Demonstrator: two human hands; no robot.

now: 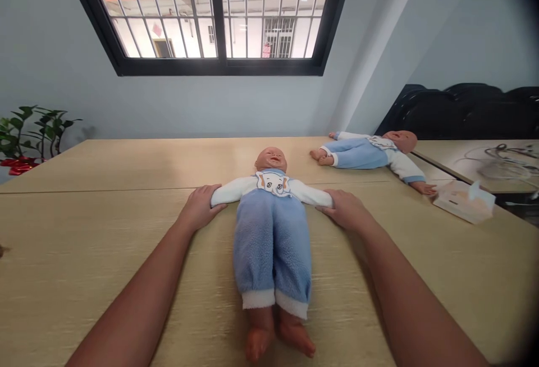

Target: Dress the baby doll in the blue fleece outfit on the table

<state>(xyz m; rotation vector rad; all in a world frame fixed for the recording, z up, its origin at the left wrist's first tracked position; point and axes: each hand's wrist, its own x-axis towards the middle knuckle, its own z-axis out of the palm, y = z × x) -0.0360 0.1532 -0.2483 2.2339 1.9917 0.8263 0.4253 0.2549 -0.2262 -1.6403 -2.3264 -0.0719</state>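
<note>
A baby doll (273,226) lies on its back on the wooden table, its feet toward me and its head away. It wears blue fleece trousers and a white-sleeved top with an elephant face on the chest. Both doll arms are stretched out sideways. My left hand (201,207) is wrapped round the end of the sleeve on the left, hiding the doll's hand there. On the other side, my right hand (347,210) closes round the opposite sleeve end, and that doll hand is hidden too.
A second baby doll (366,151) in similar clothes lies at the back right of the table (105,232). Near its hand sits a tissue box (464,201). Cables (505,159) lie on another table at right. A potted plant (36,131) stands at far left, below a barred window (219,19).
</note>
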